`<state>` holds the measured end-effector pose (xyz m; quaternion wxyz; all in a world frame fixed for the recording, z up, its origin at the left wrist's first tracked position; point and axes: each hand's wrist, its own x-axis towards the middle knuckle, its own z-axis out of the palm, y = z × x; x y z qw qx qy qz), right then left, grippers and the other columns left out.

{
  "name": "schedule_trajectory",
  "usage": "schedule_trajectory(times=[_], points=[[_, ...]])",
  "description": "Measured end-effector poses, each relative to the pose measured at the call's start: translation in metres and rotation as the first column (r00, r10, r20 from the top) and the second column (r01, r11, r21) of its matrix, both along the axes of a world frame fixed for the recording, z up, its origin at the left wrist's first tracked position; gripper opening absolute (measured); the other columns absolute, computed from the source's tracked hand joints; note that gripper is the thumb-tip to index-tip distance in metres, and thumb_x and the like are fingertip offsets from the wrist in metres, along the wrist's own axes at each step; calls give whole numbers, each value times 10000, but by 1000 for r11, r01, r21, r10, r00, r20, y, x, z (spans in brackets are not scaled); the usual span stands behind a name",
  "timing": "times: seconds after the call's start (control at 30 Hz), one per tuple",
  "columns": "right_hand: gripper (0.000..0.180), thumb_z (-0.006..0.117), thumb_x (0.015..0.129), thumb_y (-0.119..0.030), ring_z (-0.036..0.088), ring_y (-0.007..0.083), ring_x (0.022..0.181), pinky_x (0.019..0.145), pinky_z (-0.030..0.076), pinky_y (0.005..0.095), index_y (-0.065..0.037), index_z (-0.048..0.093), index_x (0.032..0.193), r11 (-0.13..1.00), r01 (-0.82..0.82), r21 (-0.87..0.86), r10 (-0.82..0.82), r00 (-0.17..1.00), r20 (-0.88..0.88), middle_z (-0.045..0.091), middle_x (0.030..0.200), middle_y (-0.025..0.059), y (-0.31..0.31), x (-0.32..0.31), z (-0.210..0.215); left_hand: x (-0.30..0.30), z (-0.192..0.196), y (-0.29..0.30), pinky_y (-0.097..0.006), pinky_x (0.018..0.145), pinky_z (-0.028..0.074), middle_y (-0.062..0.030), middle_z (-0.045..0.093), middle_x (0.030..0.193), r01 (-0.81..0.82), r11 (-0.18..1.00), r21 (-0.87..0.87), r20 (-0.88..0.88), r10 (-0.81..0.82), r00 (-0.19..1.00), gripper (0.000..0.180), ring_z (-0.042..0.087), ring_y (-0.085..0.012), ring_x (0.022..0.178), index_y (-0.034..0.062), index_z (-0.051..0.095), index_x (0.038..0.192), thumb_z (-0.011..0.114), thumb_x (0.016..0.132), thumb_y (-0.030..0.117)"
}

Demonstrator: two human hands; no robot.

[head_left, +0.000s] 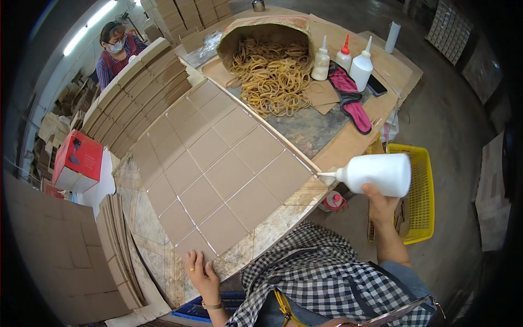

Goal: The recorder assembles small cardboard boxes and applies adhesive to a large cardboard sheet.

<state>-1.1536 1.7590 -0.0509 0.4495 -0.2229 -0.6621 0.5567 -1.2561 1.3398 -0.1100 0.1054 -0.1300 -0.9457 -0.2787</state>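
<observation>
A white squeeze glue bottle (pixel 379 173) lies nearly level in my right hand (pixel 381 208), whose fingers are wrapped round it from below. Its narrow nozzle points left, at the right corner of a brown cardboard sheet (pixel 233 173). White lines of glue cross the sheet in a grid, dividing it into rectangles. Along the sheet's far right edge runs a thin wooden strip (pixel 261 122). My left hand (pixel 201 277) rests at the sheet's near corner, fingers spread on the worn tabletop (pixel 272 231), holding nothing.
Rubber bands (pixel 269 79) spill from a sack (pixel 267 26) at the back. Beside them stand several glue bottles (pixel 360 71), a pink-and-black cloth item (pixel 351 98) and a phone (pixel 376 85). Cardboard stacks (pixel 139 98) line the left; a person works behind. A yellow basket (pixel 426 201) stands right.
</observation>
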Motion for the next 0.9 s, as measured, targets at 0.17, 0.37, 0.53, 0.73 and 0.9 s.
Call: schedule_trajectory(times=[0.17,0.37,0.53,0.73,0.9], points=[[491,639,866,-199,536,280,1137,918,494,445,-51,429,1283,802,-163,-575,-173,858,-484,525,1250,117,69,-12,13,-1,11,-8,-473,1040,303,-197,514,1264,81,990,-113,61,-75,995,392,412,-403,1230,14,592,1138,650,755,73],[571,690,812,-321,512,344,1136,817,566,438,-87,456,1277,537,-548,-642,-222,642,-734,509,1239,132,177,-73,-9,-13,15,-18,-451,986,358,-200,528,1222,182,952,-244,34,-180,983,400,476,-382,1143,16,590,1145,653,755,75],[502,548,882,-390,520,393,1119,814,565,463,-61,488,1256,260,-761,-594,-345,501,-794,514,1245,164,236,-136,-43,-14,17,-17,-483,939,395,-195,535,1182,214,873,-438,-10,-243,970,417,480,-407,1127,48,562,1183,626,782,145],[560,382,926,-462,555,435,1070,846,542,504,-18,499,1246,260,-754,-604,-469,448,-761,565,1192,211,295,-161,-100,-21,28,-16,-489,885,444,-232,526,1184,316,685,-657,53,-376,925,451,492,-432,1107,80,504,1249,583,813,164],[606,349,943,-492,584,403,1035,820,557,459,30,507,1210,152,-673,-724,-400,627,-668,581,1152,224,285,-140,-111,-26,34,-15,-477,848,477,-302,549,1120,367,487,-793,83,-510,856,436,543,-447,1042,21,482,1259,510,842,146]])
